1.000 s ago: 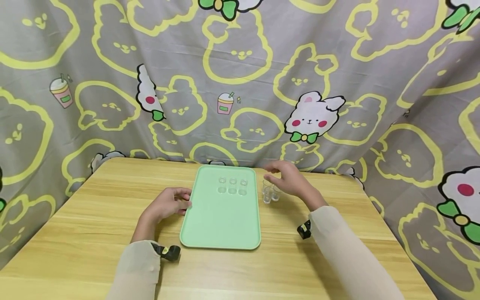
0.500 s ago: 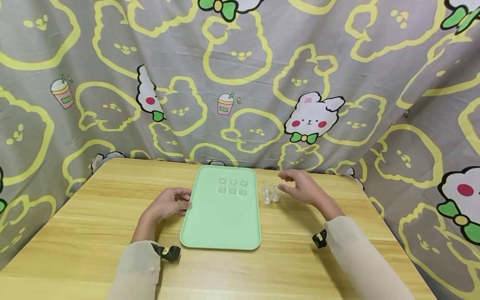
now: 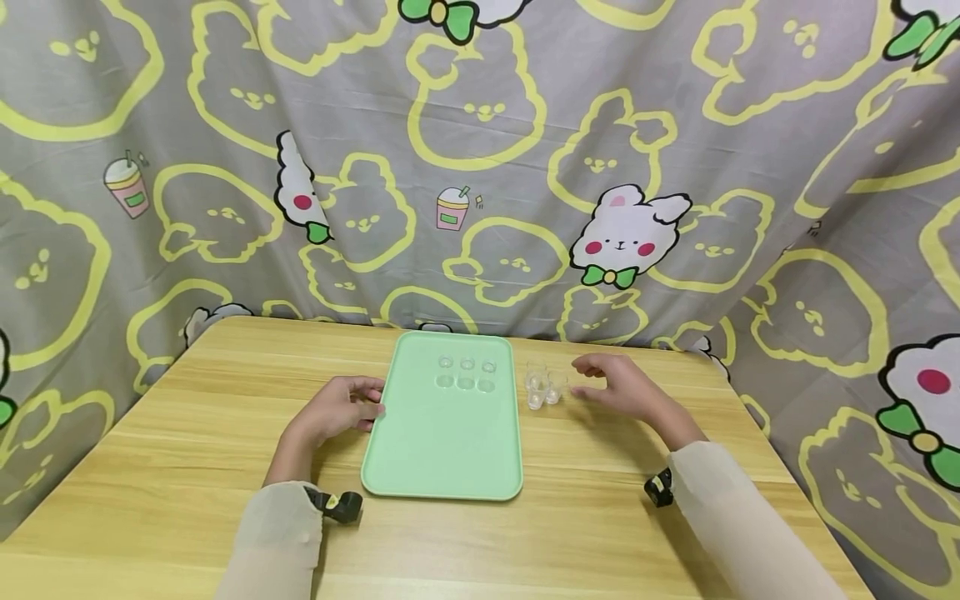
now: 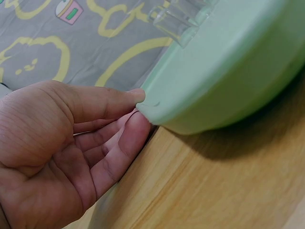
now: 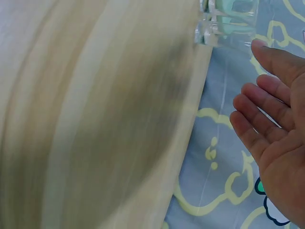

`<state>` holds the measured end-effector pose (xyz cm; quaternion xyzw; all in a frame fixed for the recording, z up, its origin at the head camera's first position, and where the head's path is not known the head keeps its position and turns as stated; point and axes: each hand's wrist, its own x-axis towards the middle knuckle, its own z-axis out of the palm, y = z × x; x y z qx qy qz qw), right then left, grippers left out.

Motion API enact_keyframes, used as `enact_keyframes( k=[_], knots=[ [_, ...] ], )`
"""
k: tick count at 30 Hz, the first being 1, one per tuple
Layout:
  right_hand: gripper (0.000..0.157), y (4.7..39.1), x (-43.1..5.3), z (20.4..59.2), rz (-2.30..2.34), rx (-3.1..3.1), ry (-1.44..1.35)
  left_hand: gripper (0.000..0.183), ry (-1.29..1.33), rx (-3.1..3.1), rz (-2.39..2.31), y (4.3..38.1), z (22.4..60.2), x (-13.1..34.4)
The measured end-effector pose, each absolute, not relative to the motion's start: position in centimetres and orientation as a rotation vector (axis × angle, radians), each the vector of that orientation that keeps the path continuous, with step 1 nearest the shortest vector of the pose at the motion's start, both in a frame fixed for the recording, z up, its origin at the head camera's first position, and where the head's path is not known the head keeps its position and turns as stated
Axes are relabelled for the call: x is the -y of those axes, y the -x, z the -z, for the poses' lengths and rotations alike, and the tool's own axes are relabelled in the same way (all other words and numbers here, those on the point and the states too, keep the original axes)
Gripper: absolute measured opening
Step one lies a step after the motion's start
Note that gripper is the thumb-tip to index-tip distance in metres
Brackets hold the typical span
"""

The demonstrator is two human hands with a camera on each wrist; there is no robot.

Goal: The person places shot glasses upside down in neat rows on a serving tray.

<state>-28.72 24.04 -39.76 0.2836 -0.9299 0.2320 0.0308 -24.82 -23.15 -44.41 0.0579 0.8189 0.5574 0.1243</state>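
A light green tray (image 3: 442,446) lies on the table, and my left hand (image 3: 335,410) pinches its left rim. In the left wrist view, the thumb (image 4: 116,102) lies on top of the rim with a fingertip against its outer side. Small clear glasses (image 3: 467,383) stand lined up on the far right part of the tray. Right of the tray, a cluster of small clear glasses (image 3: 536,400) stands upright on the wood. Beside that cluster, my right hand (image 3: 621,385) hovers with relaxed fingers and holds nothing; in the right wrist view its fingers (image 5: 264,112) are spread from the thumb.
The wooden table (image 3: 585,533) reaches back to a grey curtain (image 3: 360,100) with yellow outlined animals. The curtain also hangs along the right side. Black wrist cameras (image 3: 341,506) sit at both cuffs.
My right hand has drawn back to the right, from above the glass cluster to beside it. The left hand and the tray stay where they were.
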Motion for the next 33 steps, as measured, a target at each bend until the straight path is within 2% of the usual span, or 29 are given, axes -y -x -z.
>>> enact_keyframes(
  k=[18, 33],
  knots=[
    [0.042, 29.8, -24.3, 41.9, -0.837, 3.014, -0.848, 0.048, -0.153, -2.386, -1.617, 25.0, 44.6, 23.2],
    [0.029, 30.9, -23.6, 42.5, -1.048, 3.079, -0.784, 0.051, -0.163, -2.379, -1.628, 25.0, 44.6, 23.1]
  ],
)
